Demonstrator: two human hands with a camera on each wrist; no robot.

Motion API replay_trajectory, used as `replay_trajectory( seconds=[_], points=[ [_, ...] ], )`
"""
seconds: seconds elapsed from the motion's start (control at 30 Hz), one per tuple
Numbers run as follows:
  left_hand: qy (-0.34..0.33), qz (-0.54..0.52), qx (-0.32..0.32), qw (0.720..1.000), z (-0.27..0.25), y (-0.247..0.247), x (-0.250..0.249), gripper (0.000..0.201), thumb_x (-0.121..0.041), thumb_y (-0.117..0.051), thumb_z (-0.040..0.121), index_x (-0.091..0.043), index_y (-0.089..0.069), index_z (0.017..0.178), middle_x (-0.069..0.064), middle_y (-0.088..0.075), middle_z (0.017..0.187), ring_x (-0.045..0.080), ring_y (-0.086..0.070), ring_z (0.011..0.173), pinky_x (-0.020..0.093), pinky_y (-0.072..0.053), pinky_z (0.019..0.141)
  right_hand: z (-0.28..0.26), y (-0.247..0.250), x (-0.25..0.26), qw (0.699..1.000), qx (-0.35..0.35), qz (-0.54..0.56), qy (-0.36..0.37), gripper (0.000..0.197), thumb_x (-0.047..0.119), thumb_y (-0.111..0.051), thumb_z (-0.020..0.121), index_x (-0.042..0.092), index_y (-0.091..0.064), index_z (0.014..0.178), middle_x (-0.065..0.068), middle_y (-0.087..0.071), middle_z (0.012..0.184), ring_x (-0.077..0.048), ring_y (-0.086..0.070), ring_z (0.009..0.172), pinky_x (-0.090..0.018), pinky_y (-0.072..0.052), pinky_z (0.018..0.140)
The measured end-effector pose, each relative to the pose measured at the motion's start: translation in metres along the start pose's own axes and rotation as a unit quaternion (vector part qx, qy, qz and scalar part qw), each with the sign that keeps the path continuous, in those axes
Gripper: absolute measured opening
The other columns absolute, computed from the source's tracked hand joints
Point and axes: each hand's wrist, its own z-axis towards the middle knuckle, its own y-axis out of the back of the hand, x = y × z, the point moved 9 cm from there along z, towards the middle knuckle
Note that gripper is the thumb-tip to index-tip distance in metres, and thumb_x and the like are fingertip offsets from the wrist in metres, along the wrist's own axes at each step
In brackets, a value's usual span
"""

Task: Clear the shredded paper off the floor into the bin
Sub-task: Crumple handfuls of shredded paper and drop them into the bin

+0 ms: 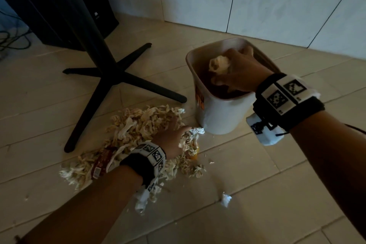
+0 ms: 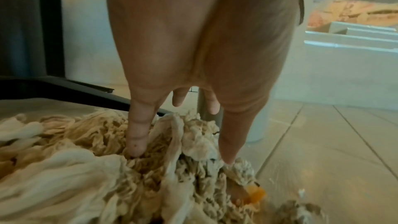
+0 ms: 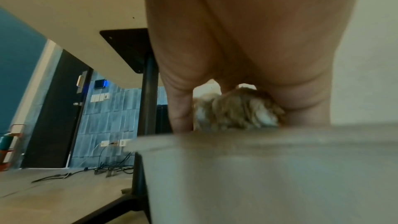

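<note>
I see shredded paper (image 1: pixel 126 134): matt, crinkled cream strips, soft and rough-edged. The bin (image 1: pixel 217 113) reads as smooth white plastic with a faint sheen. The floor (image 1: pixel 257 184) shows pale, smooth tiles, slightly glossy. The desk base (image 1: pixel 118 77) looks like matt black metal. The wrist bands (image 1: pixel 287 101) appear black cloth.

Your head view is dim, darkest toward the top-left corner, with soft shadows and straight tile lines bowing near the edges. Your left wrist view is brighter and fairly sharp on the shredded paper (image 2: pixel 90 151). Your right wrist view smears the bin (image 3: pixel 258 168) rim (very close, out of focus).
</note>
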Motion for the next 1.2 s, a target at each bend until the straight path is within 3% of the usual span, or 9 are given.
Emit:
replay_trajectory(
  seconds=[0.13,0.3,0.53,0.63,0.77,0.87,0.97,1.1,1.2],
  points=[
    [0.001,0.077,0.013,0.997,0.009,-0.011,-0.004,0.074,-0.011,-0.051,0.093,-0.045,-0.02,0.15,0.004,0.002,0.165,0.036,-0.024,0.146,0.046,-0.035,0.114,-0.004,-0.011,-0.008,0.999,0.018,-0.026,-0.014,0.086,0.045,-0.076,0.077,0.039,-0.027,0.148,-0.007,-0.016,0.155,-0.035,-0.035,0.137,-0.039,-0.033,0.11],
    [-0.052,0.079,-0.058,0.994,0.006,-0.017,-0.003,0.058,-0.007,-0.058,0.088,-0.034,-0.048,0.139,0.004,-0.04,0.145,0.03,-0.047,0.128,0.04,-0.045,0.102,-0.024,-0.006,0.003,0.998,-0.049,-0.012,0.046,0.08,0.052,-0.07,0.081,0.04,-0.029,0.148,-0.005,-0.021,0.157,-0.035,-0.027,0.14,-0.051,-0.032,0.113],
    [-0.038,-0.087,-0.176,0.98,-0.012,0.015,0.02,0.03,-0.013,-0.072,0.082,-0.022,-0.069,0.111,0.001,-0.068,0.113,0.018,-0.064,0.104,0.028,-0.052,0.086,-0.108,0.009,0.035,0.927,-0.239,0.171,0.231,0.022,0.018,-0.062,0.094,0.011,-0.065,0.115,-0.003,-0.059,0.117,-0.012,-0.061,0.097,-0.024,-0.054,0.081],
    [-0.041,-0.151,-0.223,0.962,-0.031,0.038,0.025,0.028,-0.013,-0.078,0.076,-0.023,-0.072,0.101,-0.002,-0.07,0.106,0.014,-0.065,0.095,0.03,-0.055,0.082,-0.124,-0.02,0.029,0.931,-0.188,0.237,0.205,0.015,0.016,-0.058,0.097,0.015,-0.068,0.108,0.004,-0.063,0.107,-0.006,-0.061,0.088,-0.019,-0.053,0.074],
    [-0.066,-0.257,-0.28,0.923,-0.066,0.075,0.013,0.026,-0.01,-0.081,0.072,-0.021,-0.073,0.094,-0.01,-0.069,0.094,0.001,-0.063,0.085,0.02,-0.052,0.078,-0.118,-0.089,0.007,0.938,-0.035,0.341,0.048,0.023,0.043,-0.055,0.093,0.031,-0.062,0.112,0.01,-0.062,0.115,-0.005,-0.062,0.096,-0.041,-0.058,0.082],
    [-0.123,-0.328,-0.313,0.883,-0.096,0.102,-0.012,0.018,-0.017,-0.08,0.075,-0.015,-0.073,0.092,-0.007,-0.072,0.09,0.002,-0.067,0.083,0.018,-0.053,0.073,-0.121,-0.143,0.003,0.867,0.102,0.478,-0.094,0.053,0.065,-0.057,0.076,0.043,-0.052,0.123,0.009,-0.054,0.128,-0.01,-0.057,0.109,-0.048,-0.054,0.092],
    [-0.146,-0.354,-0.325,0.865,-0.121,0.113,-0.038,0.015,-0.018,-0.076,0.081,-0.017,-0.073,0.096,-0.007,-0.072,0.091,0.006,-0.068,0.084,0.02,-0.056,0.071,-0.122,-0.167,0.01,0.805,0.155,0.554,-0.142,0.053,0.076,-0.05,0.075,0.047,-0.055,0.119,0.014,-0.062,0.122,-0.013,-0.057,0.113,-0.057,-0.043,0.1],
    [-0.182,-0.358,-0.297,0.866,-0.139,0.102,-0.07,0.024,-0.011,-0.075,0.08,-0.021,-0.071,0.102,-0.011,-0.071,0.1,0.001,-0.066,0.093,0.016,-0.053,0.077,-0.118,-0.17,0.018,0.705,0.188,0.668,-0.147,0.073,0.072,-0.04,0.086,0.012,-0.071,0.114,-0.014,-0.07,0.12,-0.028,-0.065,0.114,-0.047,-0.046,0.101],
    [-0.177,-0.359,-0.28,0.873,-0.139,0.088,-0.073,0.045,-0.012,-0.076,0.08,-0.026,-0.058,0.118,-0.01,-0.069,0.106,-0.001,-0.066,0.096,0.015,-0.053,0.078,-0.121,-0.166,0.017,0.688,0.18,0.693,-0.121,0.067,0.061,-0.046,0.091,0.001,-0.067,0.114,-0.022,-0.068,0.119,-0.033,-0.065,0.11,-0.043,-0.049,0.099]
  ],
)
